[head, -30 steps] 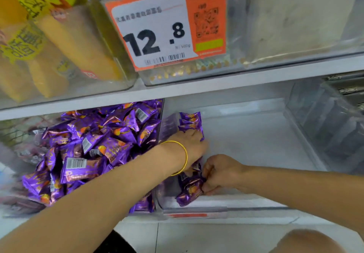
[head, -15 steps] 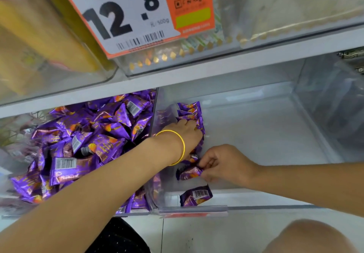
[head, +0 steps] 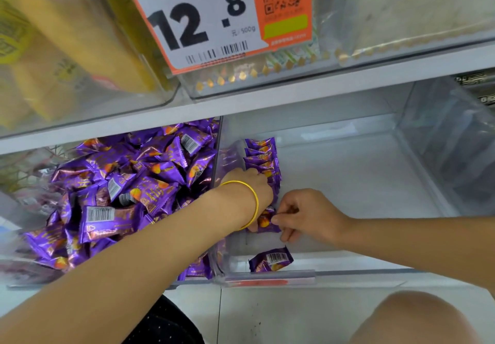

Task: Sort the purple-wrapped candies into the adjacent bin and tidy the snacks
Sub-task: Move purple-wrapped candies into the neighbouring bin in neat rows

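Head view. Left bin [head: 16,236]: heaped purple-wrapped candies [head: 128,188], loose and unordered. Adjacent clear bin [head: 348,182] to the right: an upright row of candies [head: 263,156] stands packed against its left wall. Left hand [head: 249,190], yellow bangle [head: 254,204] at the wrist, reaches over the divider; back of hand faces the camera, fingers curled down over the near end of the row, clamped on those packets. Right hand [head: 308,215] comes in from the right, thumb and forefinger closed in a pinch on a single candy [head: 266,223] just below the left hand, remaining fingers curled under. One loose candy [head: 270,260] lies flat, barcode up, at the bin's front edge, apart from both hands. Above the shelf [head: 294,89]: price tag [head: 214,16] reading 12.8.
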Motion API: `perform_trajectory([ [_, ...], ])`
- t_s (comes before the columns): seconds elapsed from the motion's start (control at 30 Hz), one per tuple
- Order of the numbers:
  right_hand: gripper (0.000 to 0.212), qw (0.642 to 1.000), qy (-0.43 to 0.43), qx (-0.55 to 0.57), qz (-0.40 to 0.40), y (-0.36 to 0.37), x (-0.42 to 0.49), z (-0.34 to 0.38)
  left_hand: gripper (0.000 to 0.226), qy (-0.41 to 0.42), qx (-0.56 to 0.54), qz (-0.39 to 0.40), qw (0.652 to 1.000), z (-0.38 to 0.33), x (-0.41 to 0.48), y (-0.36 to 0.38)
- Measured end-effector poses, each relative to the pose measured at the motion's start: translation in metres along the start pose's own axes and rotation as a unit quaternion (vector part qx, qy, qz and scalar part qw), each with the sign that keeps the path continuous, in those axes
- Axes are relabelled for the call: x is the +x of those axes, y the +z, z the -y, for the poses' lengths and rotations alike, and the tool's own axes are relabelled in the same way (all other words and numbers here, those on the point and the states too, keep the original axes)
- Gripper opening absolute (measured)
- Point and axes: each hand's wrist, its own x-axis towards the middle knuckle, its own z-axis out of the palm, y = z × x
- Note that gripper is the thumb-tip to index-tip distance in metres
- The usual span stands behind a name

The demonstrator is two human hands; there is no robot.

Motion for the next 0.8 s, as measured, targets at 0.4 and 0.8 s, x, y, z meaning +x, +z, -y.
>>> perform_trajectory([
  [0.4, 0.028, 0.952, -0.078, -0.226, 0.194, -0.023, -0.02, 0.006, 0.056, -0.004, 0.009, 0.004, 1.0, -0.002, 0.005, 0.003],
  [0.8, 0.027, 0.864, -0.198, -0.452, 0.099, -0.011, -0.015, 0.01, 0.056, -0.013, 0.004, -0.026, 1.0, -0.001, 0.003, 0.004],
])
